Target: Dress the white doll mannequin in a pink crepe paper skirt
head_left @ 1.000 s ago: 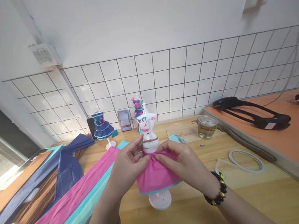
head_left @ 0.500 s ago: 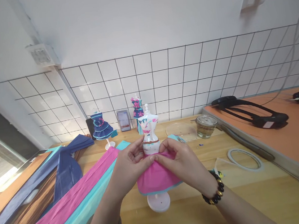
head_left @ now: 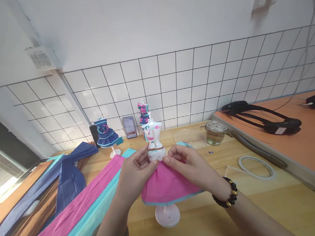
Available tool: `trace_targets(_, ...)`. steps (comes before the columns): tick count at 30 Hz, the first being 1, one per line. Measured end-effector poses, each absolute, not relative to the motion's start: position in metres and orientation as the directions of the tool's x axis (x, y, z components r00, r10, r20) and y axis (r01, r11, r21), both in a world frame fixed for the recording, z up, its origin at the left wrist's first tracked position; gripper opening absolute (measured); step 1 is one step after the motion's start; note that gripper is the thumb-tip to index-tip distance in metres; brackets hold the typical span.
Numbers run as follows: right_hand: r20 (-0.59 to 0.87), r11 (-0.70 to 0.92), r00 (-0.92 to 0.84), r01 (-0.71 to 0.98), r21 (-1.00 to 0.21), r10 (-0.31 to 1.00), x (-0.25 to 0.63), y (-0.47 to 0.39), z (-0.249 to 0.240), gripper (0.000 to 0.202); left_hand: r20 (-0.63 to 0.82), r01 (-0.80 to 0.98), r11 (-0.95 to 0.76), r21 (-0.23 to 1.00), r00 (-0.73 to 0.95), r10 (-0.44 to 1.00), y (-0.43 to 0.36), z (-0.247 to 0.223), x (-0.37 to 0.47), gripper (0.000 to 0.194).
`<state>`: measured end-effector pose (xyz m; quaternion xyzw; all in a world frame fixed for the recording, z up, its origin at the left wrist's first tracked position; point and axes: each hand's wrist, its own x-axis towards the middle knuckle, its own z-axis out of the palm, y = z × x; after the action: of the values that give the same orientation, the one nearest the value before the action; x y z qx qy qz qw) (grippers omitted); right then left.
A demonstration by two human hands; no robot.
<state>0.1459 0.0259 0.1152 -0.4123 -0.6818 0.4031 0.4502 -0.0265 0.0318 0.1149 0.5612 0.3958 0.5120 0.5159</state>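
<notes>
A small white dress form (head_left: 156, 154) stands upright on its round base (head_left: 167, 215), with colourful marks on its chest and a brown line round its waist. A pink fabric skirt (head_left: 165, 184) with a light blue hem wraps the form below the waist. My left hand (head_left: 136, 170) pinches the skirt's top edge at the form's left front, thumb toward the middle. On the other side my right hand (head_left: 187, 164) pinches the same edge between thumb and fingers, a short way from the left thumb. The back of the skirt is hidden.
Long pink (head_left: 79, 204), turquoise, navy and brown fabric strips cover the table's left. Two dressed forms stand behind, one in a navy dress (head_left: 106, 135), near a phone (head_left: 130, 127). To the right are a glass jar (head_left: 216, 131), a tape roll (head_left: 257, 167) and black headgear (head_left: 263, 118) on an orange surface.
The dress form's top has tipped slightly to the left. My right hand has drawn a little away from the left, and the skirt's right side spreads wider.
</notes>
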Motion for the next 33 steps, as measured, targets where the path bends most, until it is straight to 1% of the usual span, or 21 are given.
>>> trace_targets(3,0.267,0.313,-0.211,0.224,-0.923,0.940,0.150,0.030,0.114,0.029,0.150,-0.071,-0.142,0.987,0.130,0.980,0.033,0.116,-0.027,0.070)
trace_targets(5,0.299,0.335,-0.168,0.259,-0.906,0.939,0.152,0.033,0.112,0.030,0.136,-0.059,-0.130,0.990,0.116,0.984,0.034,0.117,-0.027,0.070)
trace_targets(7,0.312,0.340,-0.146,0.250,-0.907,0.939,0.153,0.037,0.110,0.029,0.115,-0.041,-0.111,0.993,0.119,0.986,0.034,0.119,-0.026,0.067)
trace_targets(11,0.218,0.252,-0.249,0.116,-0.961,0.944,0.152,0.039,0.106,0.033,0.099,-0.038,-0.094,0.995,0.203,0.974,0.033,0.119,-0.025,0.062)
trace_targets(13,0.188,0.229,-0.291,0.115,-0.967,0.938,0.149,0.038,0.105,0.037,0.095,-0.033,-0.090,0.995,0.220,0.971,0.033,0.118,-0.024,0.060)
trace_targets(16,0.200,0.251,-0.306,0.139,-0.958,0.931,0.147,0.037,0.104,0.034,0.094,-0.025,-0.090,0.996,0.246,0.965,0.033,0.115,-0.024,0.055)
trace_targets(20,0.215,0.263,-0.320,0.115,-0.958,0.923,0.147,0.039,0.102,0.030,0.099,-0.041,-0.091,0.995,0.307,0.947,0.035,0.113,-0.027,0.046)
trace_targets(25,0.210,0.254,-0.343,0.088,-0.963,0.916,0.149,0.043,0.099,0.027,0.049,-0.022,-0.045,0.999,0.264,0.963,0.036,0.114,-0.031,0.046)
trace_targets(28,0.214,0.258,-0.346,0.087,-0.962,0.914,0.150,0.043,0.098,0.026,0.030,-0.014,-0.027,1.000,0.275,0.961,0.036,0.116,-0.031,0.046)
trace_targets(33,0.217,0.266,-0.345,0.101,-0.959,0.913,0.150,0.042,0.100,0.027,-0.016,0.030,0.009,1.000,0.257,0.966,0.036,0.118,-0.030,0.051)
